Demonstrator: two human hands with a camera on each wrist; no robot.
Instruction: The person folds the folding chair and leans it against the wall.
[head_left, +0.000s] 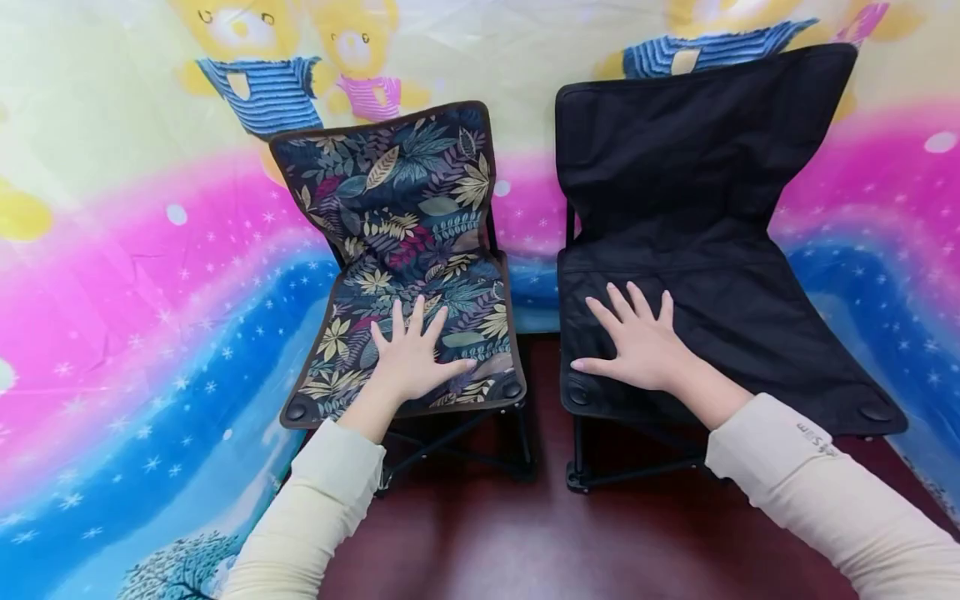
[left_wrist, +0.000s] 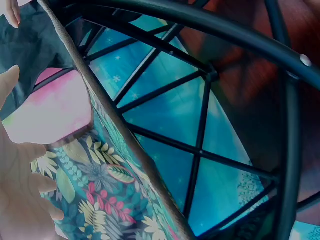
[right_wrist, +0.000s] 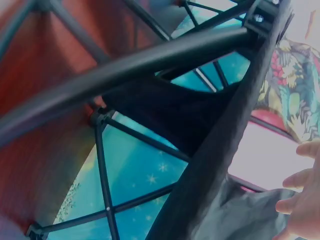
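Two folding chairs stand side by side in the head view. The left one is a leaf-patterned folding chair with dark trim; the right one is a plain black folding chair. My left hand, fingers spread, is over the patterned seat. Over the front left part of the black seat is my right hand, its fingers spread too. Neither hand holds anything. In the left wrist view, the left hand shows beside the patterned fabric. The right wrist view shows the right hand's fingers near the black fabric.
Behind the chairs hangs a colourful cloth printed with bears and snowflakes. Black crossed metal legs hold up the seats. The surface beneath is dark red and glossy. A narrow gap separates the two chairs.
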